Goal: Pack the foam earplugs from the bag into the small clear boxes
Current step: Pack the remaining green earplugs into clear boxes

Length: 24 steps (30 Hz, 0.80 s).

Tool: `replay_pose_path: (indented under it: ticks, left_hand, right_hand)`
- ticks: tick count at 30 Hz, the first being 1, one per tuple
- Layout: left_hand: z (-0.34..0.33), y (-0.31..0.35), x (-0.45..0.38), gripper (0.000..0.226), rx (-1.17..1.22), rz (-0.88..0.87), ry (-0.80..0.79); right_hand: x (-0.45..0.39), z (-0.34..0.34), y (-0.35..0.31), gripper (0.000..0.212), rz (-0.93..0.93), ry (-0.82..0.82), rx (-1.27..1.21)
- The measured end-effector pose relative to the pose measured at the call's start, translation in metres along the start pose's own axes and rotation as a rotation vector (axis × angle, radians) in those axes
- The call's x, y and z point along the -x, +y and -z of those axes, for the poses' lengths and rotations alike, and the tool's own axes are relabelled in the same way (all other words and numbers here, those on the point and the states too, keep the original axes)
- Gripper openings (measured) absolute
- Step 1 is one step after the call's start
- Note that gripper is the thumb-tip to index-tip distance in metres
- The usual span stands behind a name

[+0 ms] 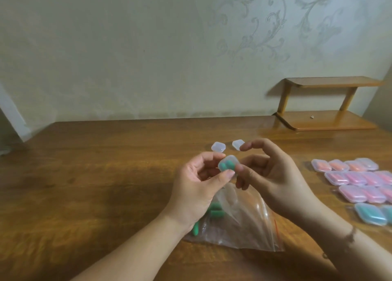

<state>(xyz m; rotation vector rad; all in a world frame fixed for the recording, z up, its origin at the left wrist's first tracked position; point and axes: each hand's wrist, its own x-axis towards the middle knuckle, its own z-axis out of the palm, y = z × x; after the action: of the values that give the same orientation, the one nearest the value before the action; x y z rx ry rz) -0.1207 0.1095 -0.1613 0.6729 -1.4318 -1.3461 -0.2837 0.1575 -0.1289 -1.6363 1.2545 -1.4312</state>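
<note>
Working over the table: bag of green earplugs lies under our wrists. Left hand and right hand both pinch one small box holding two green plugs, looks like closing step. Next: press lid shut, set it beside the filled boxes on the right.

Brown wooden desk against pale scroll-patterned wallpaper wall, small two-tier wooden shelf at desk's far-right corner.
</note>
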Motion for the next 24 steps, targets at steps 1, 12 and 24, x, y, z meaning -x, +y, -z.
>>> replay_pose_path:
  ticks: [1, 12, 24]
  left_hand:
    - [0.001, 0.002, 0.001, 0.041, -0.053, -0.029, -0.01]
    - [-0.064, 0.012, 0.003, 0.042, -0.808, -0.47, -0.203]
    - [-0.243, -0.026, -0.009, 0.041, -1.296, -0.503, -0.622]
  right_hand:
    - [0.001, 0.001, -0.002, 0.025, 0.015, -0.013, 0.054]
    - [0.055, 0.089, -0.016, 0.024, -0.016, 0.273, 0.298]
    - [0.118, 0.213, 0.049, 0.016, -0.461, 0.763, 0.724]
